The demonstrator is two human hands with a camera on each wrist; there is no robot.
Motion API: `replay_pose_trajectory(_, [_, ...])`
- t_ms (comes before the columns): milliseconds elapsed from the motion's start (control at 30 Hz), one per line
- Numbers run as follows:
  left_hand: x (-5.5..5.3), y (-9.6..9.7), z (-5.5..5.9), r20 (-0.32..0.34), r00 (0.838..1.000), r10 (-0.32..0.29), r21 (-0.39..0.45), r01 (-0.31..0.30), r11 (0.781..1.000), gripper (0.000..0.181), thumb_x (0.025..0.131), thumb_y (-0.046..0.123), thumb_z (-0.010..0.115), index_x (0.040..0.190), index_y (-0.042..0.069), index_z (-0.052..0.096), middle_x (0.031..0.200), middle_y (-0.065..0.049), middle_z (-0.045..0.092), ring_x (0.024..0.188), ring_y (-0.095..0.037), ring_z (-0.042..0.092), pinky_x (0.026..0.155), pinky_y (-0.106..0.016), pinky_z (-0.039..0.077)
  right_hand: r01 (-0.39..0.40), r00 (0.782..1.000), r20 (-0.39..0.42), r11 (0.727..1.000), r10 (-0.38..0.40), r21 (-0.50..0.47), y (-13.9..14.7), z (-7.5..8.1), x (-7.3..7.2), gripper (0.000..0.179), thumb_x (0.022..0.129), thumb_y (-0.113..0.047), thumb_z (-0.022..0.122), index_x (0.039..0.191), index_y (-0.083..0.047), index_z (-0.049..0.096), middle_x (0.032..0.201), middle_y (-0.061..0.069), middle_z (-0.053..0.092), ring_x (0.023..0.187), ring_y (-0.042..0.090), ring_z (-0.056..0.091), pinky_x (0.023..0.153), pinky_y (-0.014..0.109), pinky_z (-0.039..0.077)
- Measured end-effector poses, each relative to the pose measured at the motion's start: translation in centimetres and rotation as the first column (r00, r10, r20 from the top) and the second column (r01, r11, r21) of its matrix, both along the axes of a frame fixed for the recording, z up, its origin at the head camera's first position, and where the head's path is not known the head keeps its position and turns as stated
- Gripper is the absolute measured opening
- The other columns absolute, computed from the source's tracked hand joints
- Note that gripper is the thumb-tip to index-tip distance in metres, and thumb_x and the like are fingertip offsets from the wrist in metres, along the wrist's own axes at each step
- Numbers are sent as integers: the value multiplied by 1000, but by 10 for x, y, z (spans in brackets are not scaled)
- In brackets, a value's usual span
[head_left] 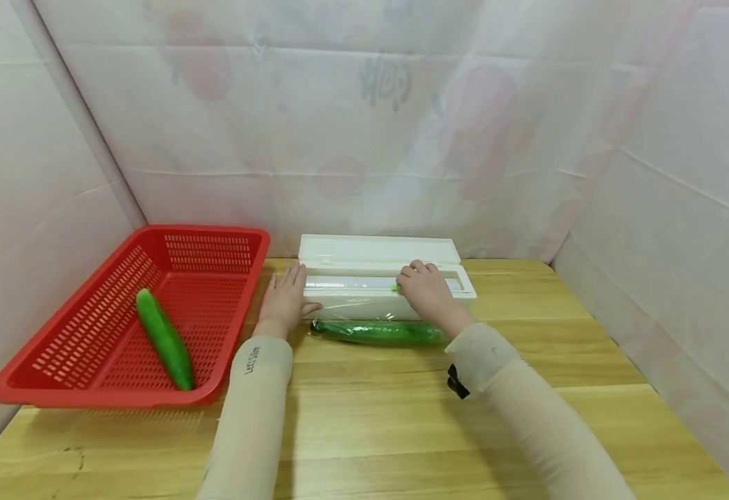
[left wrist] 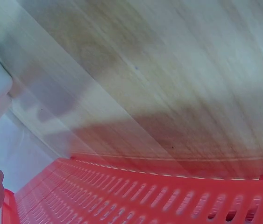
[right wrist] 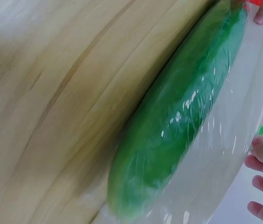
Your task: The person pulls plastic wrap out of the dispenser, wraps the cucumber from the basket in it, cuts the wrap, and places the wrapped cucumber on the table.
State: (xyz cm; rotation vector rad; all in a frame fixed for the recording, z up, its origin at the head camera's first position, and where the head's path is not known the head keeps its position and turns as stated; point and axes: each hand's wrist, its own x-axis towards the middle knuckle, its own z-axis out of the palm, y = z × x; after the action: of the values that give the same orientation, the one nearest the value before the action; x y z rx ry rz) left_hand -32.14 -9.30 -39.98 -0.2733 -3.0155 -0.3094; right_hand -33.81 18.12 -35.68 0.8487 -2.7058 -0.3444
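A white cling film dispenser box (head_left: 364, 309) stands on the table with its lid (head_left: 377, 248) raised at the back. Clear film runs from its front edge down over a green cucumber (head_left: 373, 332), which lies along the front of the box. My left hand (head_left: 283, 298) rests against the box's left end, fingers straight and thumb at the front. With thumb and fingertips, my right hand (head_left: 425, 288) pinches a small green slider (right wrist: 262, 130) on the box's front edge; the hand mostly hides it. In the right wrist view the cucumber (right wrist: 178, 116) shows wrinkled, shiny film over it.
A red perforated basket (head_left: 248, 305) stands left of my left hand, with another cucumber (head_left: 166, 340) inside. Its slotted side (left wrist: 136, 196) fills the lower left wrist view. Behind the wooden table (head_left: 364, 430) hangs a pale printed curtain (head_left: 364, 139), close to the box.
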Motion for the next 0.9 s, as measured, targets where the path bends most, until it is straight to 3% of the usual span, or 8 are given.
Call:
replay_pose_trajectory(167, [-1,-4,-1,-10,1000,4,1,-4,1000,90,87,51,56,148,-1,14,155,-19,15,143,-35,16,116,-51,14,39,999,-5,999,-39,-31,23,-2,-2,18,91,-23,59,101,-10,66,104,3,64,104,24,52,90,41,45])
replay_pose_trajectory(333, [-1,-7,-3,-22,1000,2,14,-2,1000,89,87,49,57,147,-2,16,155,-19,16,143,-35,17,116,-52,14,26,1000,-14,996,-27,-83,35,-6,-3,15,90,-22,60,99,-10,66,100,3,63,100,25,51,87,42,45])
replay_pose_trajectory(500, [-1,-6,-4,-31,999,-9,26,10,1000,89,87,49,57,147,-2,16,155,-20,16,142,-36,18,115,-53,15,12,999,-50,998,-15,-60,40,-6,-3,17,89,-21,62,98,-8,66,99,5,65,97,25,52,85,41,45])
replay_pose_trajectory(900, [-1,-2,-4,-16,1000,3,48,-3,999,90,86,49,58,148,-1,16,155,-19,16,143,-35,16,115,-54,13,9,999,-44,1000,-11,-30,55,-2,0,17,89,-20,62,98,-6,66,100,7,65,98,26,52,86,43,46])
